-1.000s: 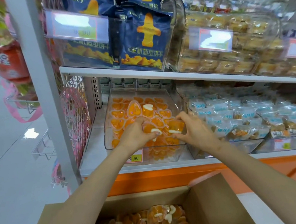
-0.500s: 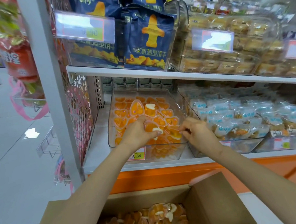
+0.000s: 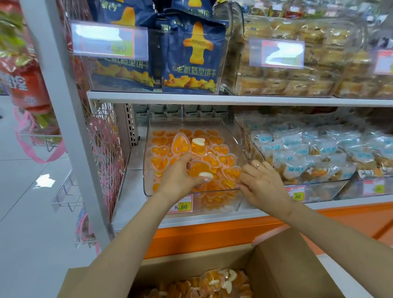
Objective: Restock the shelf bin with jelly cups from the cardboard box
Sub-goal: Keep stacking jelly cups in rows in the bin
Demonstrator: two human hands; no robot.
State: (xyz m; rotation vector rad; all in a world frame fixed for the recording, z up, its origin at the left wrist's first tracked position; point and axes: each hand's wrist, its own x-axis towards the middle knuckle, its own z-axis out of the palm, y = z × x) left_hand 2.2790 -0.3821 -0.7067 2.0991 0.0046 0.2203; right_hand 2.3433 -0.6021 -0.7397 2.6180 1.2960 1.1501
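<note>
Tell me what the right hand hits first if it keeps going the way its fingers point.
Probably the jelly cups at the bin's front right corner; the right hand points up-left at them, though depth is unclear.

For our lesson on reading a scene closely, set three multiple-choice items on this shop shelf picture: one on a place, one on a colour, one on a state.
1. Where is the clear plastic bin of orange heart-shaped jelly cups?
A. top shelf
B. lower shelf, under the dark blue biscuit bags
C. on the floor

2. What colour is the panel below the shelf edge?
A. green
B. orange
C. black

3. What is the left hand doing?
A. holding a jelly cup over the bin
B. resting flat inside the brown cardboard box
C. gripping a price tag

Answers: 1 B, the bin sits beneath those bags. 2 B, the panel is orange. 3 A, the fingers close on a cup above the bin.
</note>
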